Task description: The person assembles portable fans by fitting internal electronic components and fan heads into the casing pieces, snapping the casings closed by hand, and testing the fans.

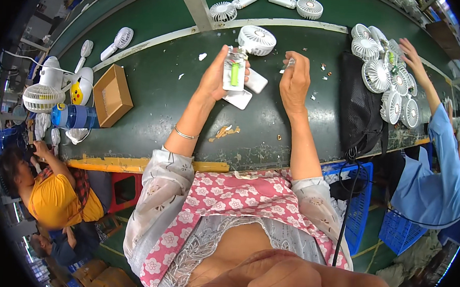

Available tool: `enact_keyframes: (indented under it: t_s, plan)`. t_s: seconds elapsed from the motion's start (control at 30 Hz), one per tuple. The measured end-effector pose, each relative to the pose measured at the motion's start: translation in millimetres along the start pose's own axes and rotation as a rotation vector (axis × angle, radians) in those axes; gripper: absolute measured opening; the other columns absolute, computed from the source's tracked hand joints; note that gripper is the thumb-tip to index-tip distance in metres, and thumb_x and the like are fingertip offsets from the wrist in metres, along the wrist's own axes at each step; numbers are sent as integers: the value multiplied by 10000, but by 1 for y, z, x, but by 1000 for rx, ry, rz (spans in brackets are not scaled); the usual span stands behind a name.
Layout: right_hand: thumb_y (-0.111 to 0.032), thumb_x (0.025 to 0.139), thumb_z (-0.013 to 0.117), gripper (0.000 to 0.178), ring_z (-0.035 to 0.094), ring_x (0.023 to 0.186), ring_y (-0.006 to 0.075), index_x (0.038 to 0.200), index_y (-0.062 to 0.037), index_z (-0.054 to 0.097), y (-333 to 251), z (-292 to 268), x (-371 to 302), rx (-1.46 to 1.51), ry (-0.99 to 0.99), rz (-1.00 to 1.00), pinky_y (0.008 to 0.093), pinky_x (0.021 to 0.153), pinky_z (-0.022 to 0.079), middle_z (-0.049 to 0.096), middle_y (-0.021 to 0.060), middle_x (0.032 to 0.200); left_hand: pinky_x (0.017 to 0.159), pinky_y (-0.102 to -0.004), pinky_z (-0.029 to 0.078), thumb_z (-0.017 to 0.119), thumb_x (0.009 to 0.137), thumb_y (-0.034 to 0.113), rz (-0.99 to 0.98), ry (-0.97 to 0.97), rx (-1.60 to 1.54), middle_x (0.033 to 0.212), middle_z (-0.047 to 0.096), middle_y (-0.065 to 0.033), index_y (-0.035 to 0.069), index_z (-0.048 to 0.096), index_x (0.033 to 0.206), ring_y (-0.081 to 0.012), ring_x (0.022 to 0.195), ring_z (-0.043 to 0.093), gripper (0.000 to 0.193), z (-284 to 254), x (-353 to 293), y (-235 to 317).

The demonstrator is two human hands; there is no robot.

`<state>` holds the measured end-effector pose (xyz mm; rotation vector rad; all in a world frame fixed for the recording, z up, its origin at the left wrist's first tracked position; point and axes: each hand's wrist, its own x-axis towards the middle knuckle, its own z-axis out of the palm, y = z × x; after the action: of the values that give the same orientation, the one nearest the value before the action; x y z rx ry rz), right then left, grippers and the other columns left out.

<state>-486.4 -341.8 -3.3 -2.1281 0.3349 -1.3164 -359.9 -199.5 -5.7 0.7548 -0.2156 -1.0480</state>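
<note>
My left hand (211, 76) grips a white handheld fan (257, 40) by its handle. The handle is opened, and a green battery (235, 74) shows inside it. The round grille of the fan points away from me, above the table. Two white plastic covers, an upper one (256, 81) and a lower one (238, 99), lie on the table just beside and below the held handle. To the right, my right hand (296, 83) hovers with curled fingers. A small pale bit shows at its fingertips, too small to name.
A black mesh bag (359, 106) and a pile of white fans (387, 74) stand right, with a co-worker's hand (412, 55) reaching over them. At left are a cardboard box (111, 95), a blue bottle (73, 116) and more fans (44, 92). Metal post (193, 4) ahead.
</note>
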Motion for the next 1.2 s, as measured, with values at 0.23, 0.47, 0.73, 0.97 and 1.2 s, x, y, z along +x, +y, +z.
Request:
enact_keyframes:
  t_s: [0.23, 0.47, 0.73, 0.97, 1.2]
  plan:
    - [-11, 734, 603, 277, 542, 735, 285, 995, -13, 510, -20, 6, -16, -19, -129, -31, 362, 641, 459, 506, 139, 852, 594, -293, 538, 394, 907, 492, 255, -55, 107, 810, 623, -99, 21, 556, 1032, -171, 667, 623, 514, 20, -25, 41]
    - [-211, 743, 673, 470, 448, 1074, 367, 1111, 7, 478, -65, 28, -14, -209, -387, -300, 451, 888, 380, 503, 196, 1079, 626, -295, 525, 310, 933, 488, 458, -125, 230, 845, 621, -116, 10, 532, 1075, -174, 677, 612, 546, 22, -56, 82]
    - [-637, 779, 480, 755, 512, 1064, 383, 1300, -104, 364, -50, -14, 18, 1505, -785, 1016, 513, 810, 489, 464, 207, 1220, 429, -264, 423, 265, 882, 612, 311, -477, 380, 653, 512, -114, -23, 457, 1074, -167, 504, 504, 690, 69, -78, 45]
    - [-174, 820, 613, 425, 595, 955, 253, 1200, -69, 456, -23, -104, 51, 1391, -277, 801, 476, 688, 545, 571, 103, 1097, 656, -307, 500, 330, 910, 532, 43, -385, 395, 926, 599, -215, -67, 439, 1156, -213, 706, 609, 657, 92, -59, 6]
    - [-15, 793, 621, 378, 597, 870, 340, 1052, 55, 355, 84, -244, 149, 1009, 620, 245, 517, 729, 564, 530, 175, 996, 1032, -449, 241, 776, 611, 359, 589, -123, 1804, 1324, 385, -188, 87, 413, 1288, -372, 1268, 292, 815, 39, -42, -8]
